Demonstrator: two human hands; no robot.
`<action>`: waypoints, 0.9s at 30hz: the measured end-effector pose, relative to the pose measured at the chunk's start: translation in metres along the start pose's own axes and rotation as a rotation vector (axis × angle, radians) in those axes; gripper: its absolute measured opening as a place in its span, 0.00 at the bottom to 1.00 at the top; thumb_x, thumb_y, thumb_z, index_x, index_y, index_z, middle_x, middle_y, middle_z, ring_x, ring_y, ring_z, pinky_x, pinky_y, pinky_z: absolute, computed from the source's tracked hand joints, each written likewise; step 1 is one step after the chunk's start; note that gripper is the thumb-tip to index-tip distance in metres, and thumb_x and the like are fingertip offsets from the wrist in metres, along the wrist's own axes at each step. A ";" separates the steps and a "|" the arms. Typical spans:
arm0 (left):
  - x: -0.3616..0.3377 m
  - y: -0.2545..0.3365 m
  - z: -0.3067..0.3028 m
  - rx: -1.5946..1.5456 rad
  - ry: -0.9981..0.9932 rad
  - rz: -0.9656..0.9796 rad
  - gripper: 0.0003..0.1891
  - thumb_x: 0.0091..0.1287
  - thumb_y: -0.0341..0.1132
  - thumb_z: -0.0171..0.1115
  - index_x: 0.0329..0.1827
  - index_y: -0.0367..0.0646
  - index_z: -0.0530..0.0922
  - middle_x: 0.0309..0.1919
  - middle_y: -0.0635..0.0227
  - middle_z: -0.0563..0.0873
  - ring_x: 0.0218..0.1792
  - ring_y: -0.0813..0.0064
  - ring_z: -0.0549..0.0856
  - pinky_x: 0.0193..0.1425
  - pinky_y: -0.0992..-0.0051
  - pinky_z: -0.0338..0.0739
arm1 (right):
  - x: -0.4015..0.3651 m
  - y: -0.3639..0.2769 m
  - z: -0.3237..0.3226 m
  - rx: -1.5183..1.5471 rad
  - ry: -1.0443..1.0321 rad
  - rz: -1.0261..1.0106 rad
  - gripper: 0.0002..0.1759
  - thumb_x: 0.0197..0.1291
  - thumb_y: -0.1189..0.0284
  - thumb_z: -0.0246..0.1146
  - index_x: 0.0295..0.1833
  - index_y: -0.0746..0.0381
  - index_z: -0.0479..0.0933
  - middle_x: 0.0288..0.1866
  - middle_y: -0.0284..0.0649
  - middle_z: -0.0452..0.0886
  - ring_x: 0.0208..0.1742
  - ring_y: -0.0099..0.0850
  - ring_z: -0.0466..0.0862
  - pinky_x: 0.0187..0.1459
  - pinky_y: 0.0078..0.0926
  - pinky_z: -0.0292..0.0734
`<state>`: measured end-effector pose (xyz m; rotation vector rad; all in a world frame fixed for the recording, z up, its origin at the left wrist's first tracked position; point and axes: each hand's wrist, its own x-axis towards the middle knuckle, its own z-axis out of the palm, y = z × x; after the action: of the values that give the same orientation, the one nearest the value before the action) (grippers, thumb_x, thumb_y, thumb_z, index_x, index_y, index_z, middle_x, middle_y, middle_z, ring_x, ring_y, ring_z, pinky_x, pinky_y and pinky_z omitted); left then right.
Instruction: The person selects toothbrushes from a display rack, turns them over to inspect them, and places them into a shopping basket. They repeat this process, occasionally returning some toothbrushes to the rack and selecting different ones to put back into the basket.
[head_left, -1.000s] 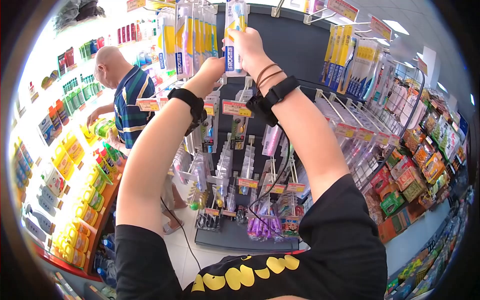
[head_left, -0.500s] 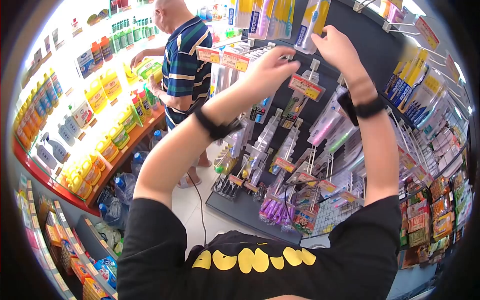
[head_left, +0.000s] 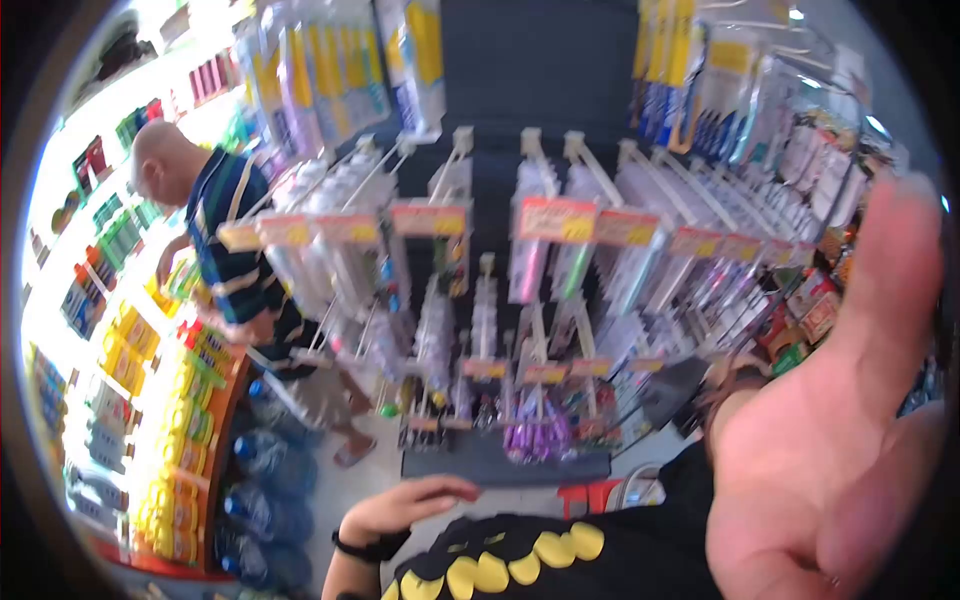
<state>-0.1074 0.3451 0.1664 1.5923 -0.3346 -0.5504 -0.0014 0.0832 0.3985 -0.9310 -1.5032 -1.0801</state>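
In the head view, your left hand is released, held low before your black shirt, fingers loosely bent and a black wristband around the wrist. Your right hand is released too, large and blurred close to the camera at the right, palm showing and one digit pointing up. The packaged toothbrush hangs upright near the upper left corner of the dark back panel of the display rack, just beside a row of similar packs and well apart from both your hands. Other packs hang at the panel's upper right edge. Below, price tags front the hooks, and purple packages hang near the rack's bottom edge. To your left, a person in a striped shirt stands beside shelves carrying yellow bottles.
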 end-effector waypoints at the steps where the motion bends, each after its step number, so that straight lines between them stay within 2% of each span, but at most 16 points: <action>1: 0.003 -0.007 0.000 -0.052 -0.007 0.034 0.17 0.71 0.32 0.50 0.60 0.34 0.70 0.54 0.62 0.77 0.58 0.73 0.74 0.64 0.74 0.64 | 0.001 -0.002 -0.006 -0.004 0.003 -0.011 0.06 0.59 0.69 0.57 0.40 0.57 0.77 0.41 0.39 0.77 0.50 0.43 0.75 0.55 0.43 0.63; 5: 0.010 -0.008 -0.003 -0.121 0.161 0.000 0.17 0.71 0.31 0.49 0.59 0.33 0.69 0.54 0.61 0.78 0.57 0.72 0.76 0.63 0.73 0.66 | -0.008 -0.018 -0.015 -0.064 -0.078 0.031 0.07 0.59 0.66 0.57 0.40 0.54 0.77 0.45 0.38 0.76 0.56 0.48 0.73 0.60 0.50 0.59; 7: 0.009 0.011 0.008 -0.288 0.250 0.059 0.16 0.71 0.31 0.48 0.58 0.32 0.69 0.54 0.61 0.78 0.57 0.72 0.75 0.63 0.73 0.67 | -0.020 -0.027 -0.012 -0.103 -0.218 0.076 0.07 0.59 0.64 0.57 0.40 0.52 0.77 0.47 0.37 0.75 0.59 0.51 0.71 0.63 0.53 0.57; 8: 0.014 -0.003 0.004 -0.265 0.217 0.040 0.16 0.71 0.31 0.48 0.59 0.32 0.69 0.54 0.61 0.77 0.58 0.71 0.75 0.63 0.73 0.67 | -0.027 -0.033 -0.009 -0.106 -0.334 0.108 0.07 0.60 0.64 0.57 0.41 0.51 0.77 0.48 0.37 0.75 0.60 0.52 0.71 0.65 0.55 0.56; 10: 0.023 -0.022 -0.002 -0.260 0.131 0.011 0.16 0.71 0.31 0.48 0.59 0.33 0.68 0.56 0.61 0.76 0.58 0.71 0.74 0.63 0.72 0.67 | -0.023 -0.031 -0.009 -0.063 -0.542 0.268 0.06 0.57 0.68 0.60 0.38 0.55 0.80 0.45 0.39 0.79 0.51 0.41 0.79 0.56 0.45 0.69; 11: 0.029 -0.018 -0.001 -0.198 0.132 -0.042 0.16 0.71 0.31 0.48 0.59 0.33 0.69 0.55 0.62 0.76 0.58 0.71 0.74 0.63 0.72 0.67 | -0.032 -0.029 -0.006 -0.059 -0.568 0.257 0.06 0.57 0.70 0.60 0.38 0.57 0.80 0.42 0.39 0.79 0.46 0.39 0.80 0.50 0.40 0.71; 14: 0.050 -0.032 0.005 -0.196 0.068 -0.042 0.16 0.71 0.32 0.48 0.58 0.35 0.70 0.54 0.62 0.77 0.58 0.71 0.74 0.62 0.71 0.67 | -0.071 -0.026 0.016 -0.072 -0.327 0.088 0.07 0.57 0.74 0.57 0.36 0.62 0.81 0.34 0.40 0.80 0.33 0.32 0.81 0.34 0.27 0.77; 18: 0.080 -0.042 0.015 -0.198 -0.023 -0.157 0.15 0.70 0.31 0.48 0.58 0.35 0.70 0.54 0.62 0.77 0.56 0.72 0.75 0.61 0.72 0.67 | -0.105 -0.062 0.032 -0.156 -0.006 0.058 0.08 0.57 0.75 0.57 0.38 0.64 0.80 0.33 0.42 0.78 0.30 0.32 0.78 0.34 0.30 0.78; 20: 0.095 -0.055 0.019 -0.194 -0.104 -0.202 0.15 0.70 0.30 0.48 0.58 0.34 0.70 0.53 0.62 0.77 0.56 0.72 0.75 0.61 0.73 0.67 | -0.106 -0.066 0.002 -0.236 -0.109 0.056 0.08 0.57 0.75 0.58 0.40 0.64 0.80 0.33 0.42 0.78 0.30 0.33 0.78 0.35 0.31 0.79; 22: 0.110 -0.095 0.016 -0.181 -0.132 -0.303 0.15 0.70 0.29 0.49 0.58 0.34 0.70 0.52 0.62 0.78 0.55 0.73 0.76 0.61 0.75 0.66 | -0.093 -0.078 -0.042 -0.138 -0.478 0.138 0.07 0.55 0.77 0.58 0.37 0.62 0.81 0.34 0.41 0.80 0.32 0.33 0.81 0.34 0.28 0.78; 23: 0.115 -0.035 0.035 -0.089 -0.174 -0.155 0.15 0.70 0.29 0.49 0.57 0.34 0.70 0.53 0.61 0.78 0.55 0.73 0.75 0.61 0.75 0.66 | -0.092 -0.092 -0.063 -0.121 -0.556 0.187 0.06 0.54 0.78 0.58 0.36 0.61 0.81 0.34 0.40 0.81 0.33 0.33 0.82 0.34 0.27 0.78; 24: 0.120 -0.033 0.039 -0.090 -0.184 -0.160 0.15 0.70 0.29 0.49 0.57 0.34 0.70 0.53 0.61 0.78 0.55 0.73 0.75 0.61 0.75 0.66 | -0.091 -0.106 -0.084 -0.107 -0.633 0.237 0.06 0.54 0.79 0.59 0.35 0.61 0.81 0.34 0.40 0.81 0.33 0.33 0.83 0.34 0.27 0.78; 26: 0.127 -0.035 0.046 -0.077 -0.188 -0.157 0.15 0.70 0.30 0.48 0.57 0.34 0.70 0.53 0.61 0.78 0.55 0.72 0.76 0.61 0.74 0.66 | -0.088 -0.146 -0.130 -0.721 -0.899 0.439 0.08 0.56 0.81 0.54 0.38 0.66 0.78 0.34 0.44 0.81 0.31 0.30 0.81 0.32 0.24 0.76; 27: 0.131 -0.038 0.048 -0.065 -0.185 -0.147 0.15 0.70 0.30 0.48 0.57 0.34 0.70 0.53 0.61 0.78 0.55 0.72 0.76 0.61 0.74 0.66 | -0.110 -0.150 -0.149 -0.835 -0.666 0.544 0.09 0.59 0.81 0.53 0.42 0.67 0.77 0.38 0.44 0.81 0.35 0.29 0.81 0.37 0.23 0.75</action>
<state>-0.0275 0.2402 0.1086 1.5141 -0.3360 -0.8166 -0.0792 -0.1062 0.2774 -2.3065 -1.1248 -1.0241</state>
